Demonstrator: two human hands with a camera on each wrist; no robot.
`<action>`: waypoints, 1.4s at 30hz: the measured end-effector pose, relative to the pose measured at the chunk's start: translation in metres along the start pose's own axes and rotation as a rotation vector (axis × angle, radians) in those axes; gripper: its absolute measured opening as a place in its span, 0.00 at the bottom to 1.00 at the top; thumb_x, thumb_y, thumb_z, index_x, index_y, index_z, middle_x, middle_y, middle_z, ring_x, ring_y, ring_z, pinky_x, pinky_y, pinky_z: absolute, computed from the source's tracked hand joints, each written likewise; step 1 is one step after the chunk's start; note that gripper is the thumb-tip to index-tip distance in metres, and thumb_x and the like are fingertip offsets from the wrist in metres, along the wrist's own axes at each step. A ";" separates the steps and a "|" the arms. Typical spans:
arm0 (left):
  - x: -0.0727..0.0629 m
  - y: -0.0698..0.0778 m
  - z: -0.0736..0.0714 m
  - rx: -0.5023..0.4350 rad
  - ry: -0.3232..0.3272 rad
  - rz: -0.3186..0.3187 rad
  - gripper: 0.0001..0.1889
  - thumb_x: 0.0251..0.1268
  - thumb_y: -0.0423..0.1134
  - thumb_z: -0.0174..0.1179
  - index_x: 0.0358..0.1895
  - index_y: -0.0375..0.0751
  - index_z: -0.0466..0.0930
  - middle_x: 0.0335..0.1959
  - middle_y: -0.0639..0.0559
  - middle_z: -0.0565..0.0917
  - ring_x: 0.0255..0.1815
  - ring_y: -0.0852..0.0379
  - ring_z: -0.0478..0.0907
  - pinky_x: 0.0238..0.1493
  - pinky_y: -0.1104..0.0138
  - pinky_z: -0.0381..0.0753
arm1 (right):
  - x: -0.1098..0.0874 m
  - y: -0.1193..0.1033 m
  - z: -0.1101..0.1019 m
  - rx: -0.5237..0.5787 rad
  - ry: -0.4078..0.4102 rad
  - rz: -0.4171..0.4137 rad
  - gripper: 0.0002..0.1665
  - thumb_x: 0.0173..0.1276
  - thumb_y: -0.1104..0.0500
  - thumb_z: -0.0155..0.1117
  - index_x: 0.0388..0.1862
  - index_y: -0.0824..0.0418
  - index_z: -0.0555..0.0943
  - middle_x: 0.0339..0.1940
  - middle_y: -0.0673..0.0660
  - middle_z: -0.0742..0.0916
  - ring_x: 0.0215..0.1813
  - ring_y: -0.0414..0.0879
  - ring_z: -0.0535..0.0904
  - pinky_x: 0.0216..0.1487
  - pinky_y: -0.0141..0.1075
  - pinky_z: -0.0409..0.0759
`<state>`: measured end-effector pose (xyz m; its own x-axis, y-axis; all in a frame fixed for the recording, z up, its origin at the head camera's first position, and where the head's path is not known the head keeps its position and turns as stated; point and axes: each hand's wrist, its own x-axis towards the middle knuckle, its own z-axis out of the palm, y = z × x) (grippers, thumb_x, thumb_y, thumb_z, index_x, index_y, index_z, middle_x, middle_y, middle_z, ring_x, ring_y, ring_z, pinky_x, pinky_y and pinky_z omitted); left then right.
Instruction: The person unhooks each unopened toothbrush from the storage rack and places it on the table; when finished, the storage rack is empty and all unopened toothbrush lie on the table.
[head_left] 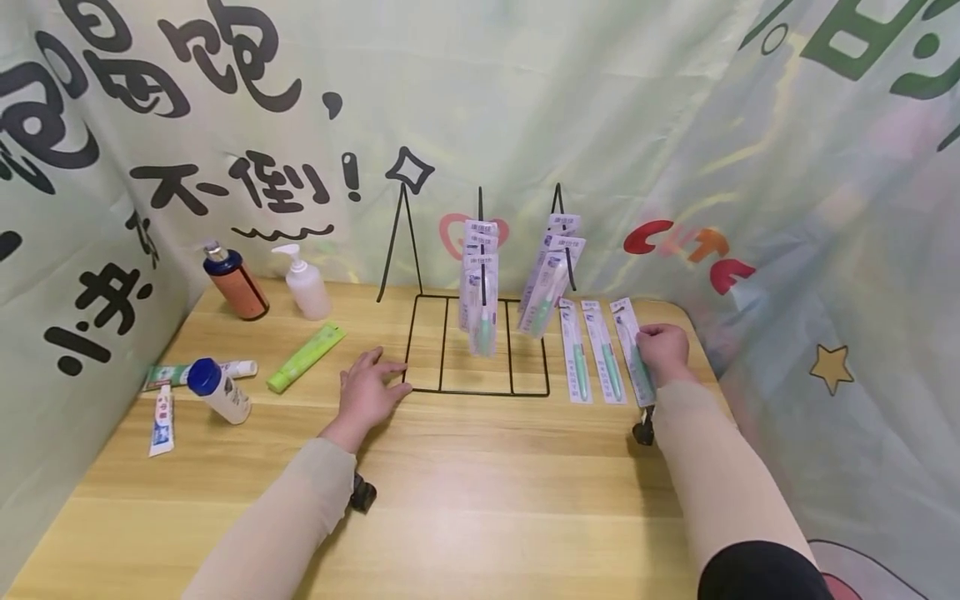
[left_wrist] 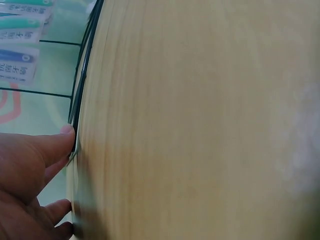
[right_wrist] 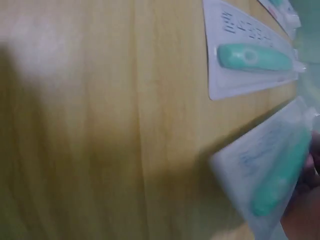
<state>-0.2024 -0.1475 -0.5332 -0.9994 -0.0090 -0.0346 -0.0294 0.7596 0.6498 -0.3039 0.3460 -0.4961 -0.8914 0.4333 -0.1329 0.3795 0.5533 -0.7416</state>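
A black wire rack (head_left: 472,392) stands on the table, with packaged toothbrushes (head_left: 482,312) hung in a row at its middle and more packs (head_left: 546,287) on its right. My left hand (head_left: 369,392) is at the rack's front left corner, its thumb (left_wrist: 57,145) and a finger pinching the wire. Over on the right, my right hand (head_left: 664,350) pinches the edge of a packaged toothbrush (right_wrist: 270,170) with a green handle. That pack is tilted, one end raised off the wood. Two similar packs (head_left: 575,354) lie side by side to its left.
Left of the rack lie a green tube (head_left: 306,358), two toothpaste tubes (head_left: 162,421) and a blue-capped white bottle (head_left: 220,392). A pump bottle (head_left: 307,287) and an orange bottle (head_left: 238,287) stand behind them. Printed cloth (head_left: 525,108) encloses the table's back and sides.
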 end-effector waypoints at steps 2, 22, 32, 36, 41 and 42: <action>0.000 0.000 0.000 0.003 0.000 0.000 0.22 0.71 0.45 0.71 0.65 0.43 0.86 0.83 0.33 0.61 0.84 0.30 0.50 0.77 0.27 0.35 | -0.001 -0.001 0.002 -0.046 0.005 0.006 0.21 0.80 0.61 0.55 0.63 0.73 0.82 0.59 0.71 0.83 0.56 0.60 0.79 0.57 0.49 0.81; 0.002 -0.002 -0.002 0.001 -0.015 -0.007 0.22 0.73 0.46 0.70 0.66 0.42 0.85 0.83 0.34 0.59 0.85 0.30 0.48 0.77 0.27 0.33 | -0.159 -0.120 0.045 0.534 -0.073 -0.815 0.05 0.68 0.77 0.68 0.43 0.78 0.86 0.37 0.73 0.89 0.32 0.35 0.82 0.34 0.24 0.82; 0.001 -0.001 0.000 -0.012 -0.020 -0.009 0.22 0.73 0.45 0.70 0.66 0.42 0.85 0.83 0.34 0.59 0.85 0.30 0.47 0.77 0.27 0.33 | -0.175 -0.153 0.089 0.580 -0.205 -0.697 0.10 0.70 0.73 0.70 0.48 0.75 0.87 0.45 0.69 0.90 0.41 0.40 0.84 0.41 0.27 0.82; 0.000 0.000 0.000 -0.014 -0.023 -0.009 0.22 0.73 0.45 0.69 0.66 0.42 0.85 0.83 0.34 0.59 0.85 0.30 0.47 0.77 0.27 0.33 | -0.177 -0.162 0.097 0.585 -0.201 -0.680 0.09 0.71 0.72 0.70 0.48 0.75 0.87 0.45 0.69 0.90 0.40 0.43 0.83 0.40 0.27 0.81; -0.002 0.001 -0.002 -0.018 -0.021 -0.008 0.22 0.73 0.45 0.69 0.66 0.41 0.85 0.83 0.34 0.59 0.85 0.30 0.47 0.78 0.27 0.33 | -0.177 -0.167 0.103 0.597 -0.171 -0.653 0.10 0.71 0.73 0.69 0.49 0.75 0.86 0.45 0.68 0.89 0.43 0.49 0.83 0.40 0.27 0.81; -0.002 0.001 -0.002 -0.018 -0.021 -0.008 0.22 0.73 0.45 0.69 0.66 0.41 0.85 0.83 0.33 0.59 0.85 0.30 0.47 0.78 0.27 0.33 | -0.176 -0.167 0.104 0.601 -0.168 -0.650 0.10 0.70 0.73 0.70 0.49 0.75 0.86 0.45 0.68 0.89 0.43 0.50 0.83 0.41 0.27 0.81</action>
<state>-0.2004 -0.1475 -0.5310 -0.9985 -0.0010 -0.0554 -0.0375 0.7478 0.6629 -0.2361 0.1034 -0.4177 -0.9272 0.0285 0.3734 -0.3639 0.1669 -0.9164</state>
